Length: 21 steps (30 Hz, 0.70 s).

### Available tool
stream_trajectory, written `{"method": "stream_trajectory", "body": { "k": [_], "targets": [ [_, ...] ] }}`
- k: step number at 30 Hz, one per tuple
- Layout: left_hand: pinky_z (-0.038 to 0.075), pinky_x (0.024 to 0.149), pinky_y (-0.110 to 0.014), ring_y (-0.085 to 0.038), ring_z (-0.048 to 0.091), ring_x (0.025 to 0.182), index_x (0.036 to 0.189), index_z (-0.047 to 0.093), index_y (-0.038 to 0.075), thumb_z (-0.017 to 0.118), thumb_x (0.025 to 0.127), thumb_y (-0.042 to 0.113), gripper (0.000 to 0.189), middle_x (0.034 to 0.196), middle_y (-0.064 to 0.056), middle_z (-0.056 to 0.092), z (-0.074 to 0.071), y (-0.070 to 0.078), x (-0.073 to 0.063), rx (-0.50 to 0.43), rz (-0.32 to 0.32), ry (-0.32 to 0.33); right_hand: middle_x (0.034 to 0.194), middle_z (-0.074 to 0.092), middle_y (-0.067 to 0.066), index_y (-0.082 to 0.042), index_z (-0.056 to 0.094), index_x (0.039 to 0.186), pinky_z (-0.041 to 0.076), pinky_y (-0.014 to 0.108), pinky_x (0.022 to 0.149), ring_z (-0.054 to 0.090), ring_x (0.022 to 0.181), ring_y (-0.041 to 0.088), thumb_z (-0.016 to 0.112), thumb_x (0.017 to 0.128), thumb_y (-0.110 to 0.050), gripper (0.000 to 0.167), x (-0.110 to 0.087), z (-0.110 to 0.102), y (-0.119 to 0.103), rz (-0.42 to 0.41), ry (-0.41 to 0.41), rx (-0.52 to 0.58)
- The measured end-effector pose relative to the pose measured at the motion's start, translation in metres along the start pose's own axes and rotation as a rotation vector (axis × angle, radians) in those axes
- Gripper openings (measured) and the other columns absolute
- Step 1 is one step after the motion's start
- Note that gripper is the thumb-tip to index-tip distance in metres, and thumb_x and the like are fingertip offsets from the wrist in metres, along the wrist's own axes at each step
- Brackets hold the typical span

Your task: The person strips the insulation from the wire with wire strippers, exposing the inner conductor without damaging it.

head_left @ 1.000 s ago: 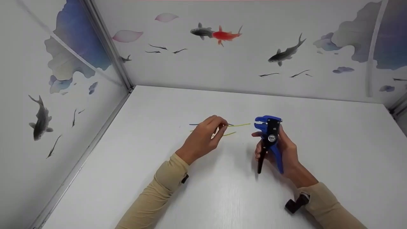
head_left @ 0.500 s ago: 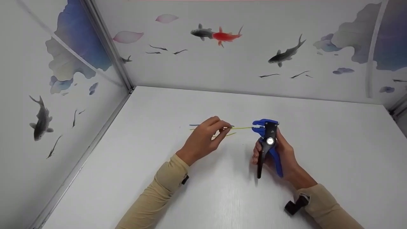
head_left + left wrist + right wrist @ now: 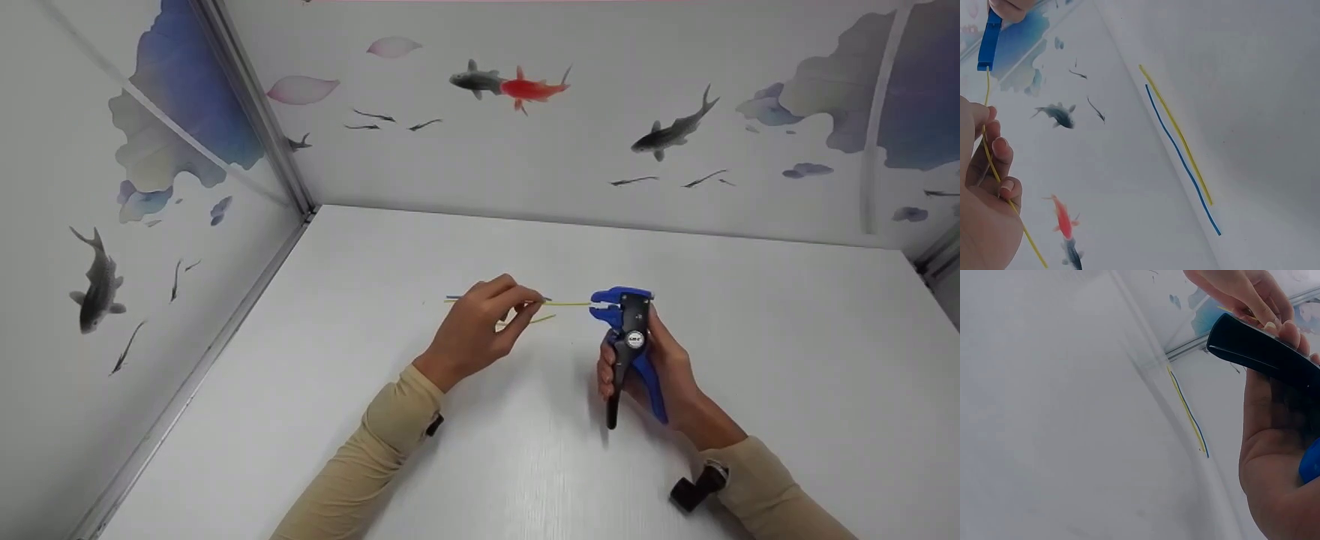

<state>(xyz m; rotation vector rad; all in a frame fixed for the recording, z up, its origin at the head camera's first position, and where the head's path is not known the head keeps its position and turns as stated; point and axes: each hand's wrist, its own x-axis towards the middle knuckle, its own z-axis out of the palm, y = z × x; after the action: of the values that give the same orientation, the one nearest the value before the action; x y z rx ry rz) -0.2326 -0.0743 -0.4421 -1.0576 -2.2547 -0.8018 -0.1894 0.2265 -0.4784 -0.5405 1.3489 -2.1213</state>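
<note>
My left hand (image 3: 480, 322) pinches a thin yellow wire (image 3: 566, 304) between thumb and fingertips; in the left wrist view the wire (image 3: 1032, 246) trails down past the palm. My right hand (image 3: 671, 367) grips blue and black wire strippers (image 3: 634, 319) by the handles, holding them upright. The wire's right end is at the strippers' blue jaws, which look parted; whether it lies between them is too small to tell. On the table below lie a second yellow wire (image 3: 1180, 136) and a blue wire (image 3: 1184, 161), side by side, partly hidden by my left hand in the head view.
The white table (image 3: 765, 360) ends at a back wall (image 3: 570, 165) painted with fish. A left wall (image 3: 45, 315) with similar fish meets it at a metal corner post (image 3: 259, 105). A black wrist device (image 3: 697, 487) sits at the right cuff.
The strippers have moved slightly left and toward me, closing the gap to the yellow wire's end. My left hand has shifted a little to the right, still pinching the wire.
</note>
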Motion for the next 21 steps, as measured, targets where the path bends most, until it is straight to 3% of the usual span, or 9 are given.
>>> {"method": "stream_trajectory", "body": {
  "k": [13, 21],
  "targets": [
    [0.050, 0.073, -0.026, -0.006, 0.067, 0.084, 0.119, 0.079, 0.018, 0.072, 0.107, 0.021, 0.014, 0.096, 0.004, 0.071, 0.0022, 0.0043, 0.0004, 0.002, 0.023, -0.003, 0.087, 0.069, 0.001, -0.010, 0.061, 0.102, 0.061, 0.037, 0.078, 0.069, 0.077, 0.017, 0.000, 0.112, -0.064, 0.082, 0.0011, 0.0018, -0.0012, -0.018, -0.025, -0.016],
    [0.050, 0.073, -0.025, -0.005, 0.067, 0.084, 0.120, 0.079, 0.019, 0.068, 0.109, 0.025, 0.016, 0.097, 0.005, 0.072, 0.0028, 0.0062, 0.0004, 0.014, 0.039, -0.015, 0.082, 0.066, -0.001, -0.011, 0.059, 0.099, 0.060, 0.035, 0.073, 0.068, 0.072, 0.015, 0.001, 0.111, -0.067, 0.081, 0.0009, 0.0051, 0.0020, -0.013, 0.020, -0.062]
  ]
}}
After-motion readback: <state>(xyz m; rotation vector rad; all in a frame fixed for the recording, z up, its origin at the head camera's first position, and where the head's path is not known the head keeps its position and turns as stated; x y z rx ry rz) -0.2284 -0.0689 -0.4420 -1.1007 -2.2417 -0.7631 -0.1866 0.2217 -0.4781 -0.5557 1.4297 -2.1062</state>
